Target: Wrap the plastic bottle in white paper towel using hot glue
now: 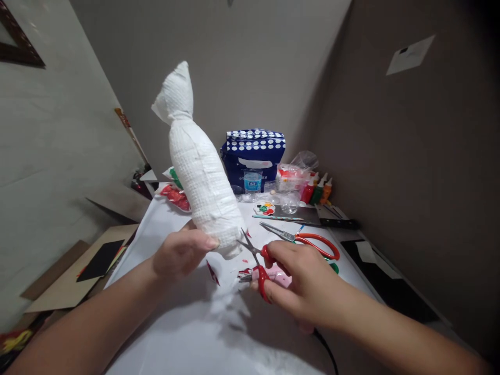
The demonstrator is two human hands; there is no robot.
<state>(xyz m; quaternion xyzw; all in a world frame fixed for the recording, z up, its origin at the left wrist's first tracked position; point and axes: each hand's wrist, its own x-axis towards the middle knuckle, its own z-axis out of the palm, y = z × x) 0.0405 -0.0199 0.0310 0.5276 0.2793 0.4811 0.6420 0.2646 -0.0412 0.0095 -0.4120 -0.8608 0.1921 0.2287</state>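
My left hand (pixel 182 253) grips the lower end of a tall bundle wrapped in white paper towel (pixel 199 166), tilted with its tied top toward the upper left. My right hand (pixel 302 284) is closed on small red-handled scissors (pixel 255 260), fingers through the loops. The scissor blades are apart and point at the bundle's bottom edge, close to my left thumb. Both hands hover over a white sheet (pixel 172 333) on the table.
Larger red-handled scissors (pixel 308 239) lie behind my right hand. Farther back stand a blue polka-dot bag (pixel 253 153), a clear cup (pixel 252 182), a paint palette (pixel 264 209), several paint bottles (pixel 317 191) and a knife (pixel 332 223). Cardboard and black paper (pixel 99 259) lie left.
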